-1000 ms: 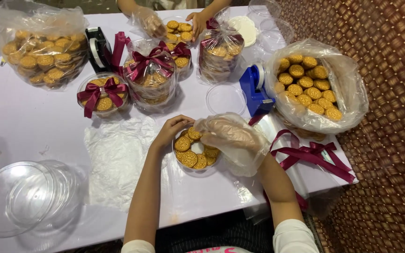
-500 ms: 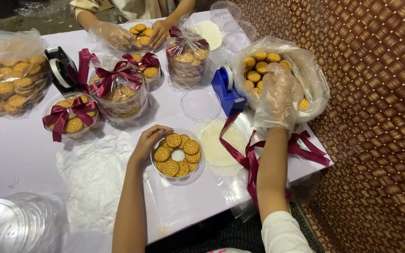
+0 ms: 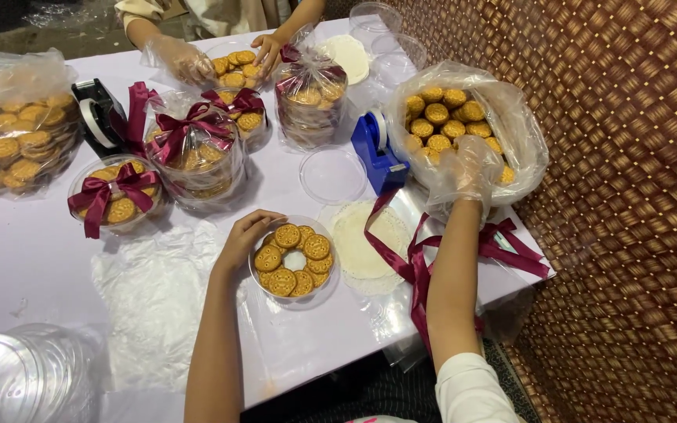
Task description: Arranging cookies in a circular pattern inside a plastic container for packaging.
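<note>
My left hand (image 3: pixel 246 236) is bare and rests against the left rim of a round clear tub (image 3: pixel 292 262) holding a ring of golden biscuits. My right hand (image 3: pixel 467 170), in a loose clear plastic glove, is at the front of an open plastic bag of biscuits (image 3: pixel 464 125) on the right; its fingers are curled among the biscuits, and whether it grips one is hidden. A white paper doily (image 3: pixel 360 243) lies between the tub and the bag.
Dark red ribbons (image 3: pixel 417 262) trail over the table's right edge. A blue tape dispenser (image 3: pixel 378 153), an empty clear lid (image 3: pixel 332 174), ribbon-tied filled tubs (image 3: pixel 115 192), another biscuit bag (image 3: pixel 13 141) and stacked clear lids (image 3: pixel 17 376) surround me. Across the table another person's hands (image 3: pixel 182 59) fill a tub.
My right hand left the tub, reached into the biscuit bag on the right, then sank lower at its front. My left hand stayed on the tub. The view shifted.
</note>
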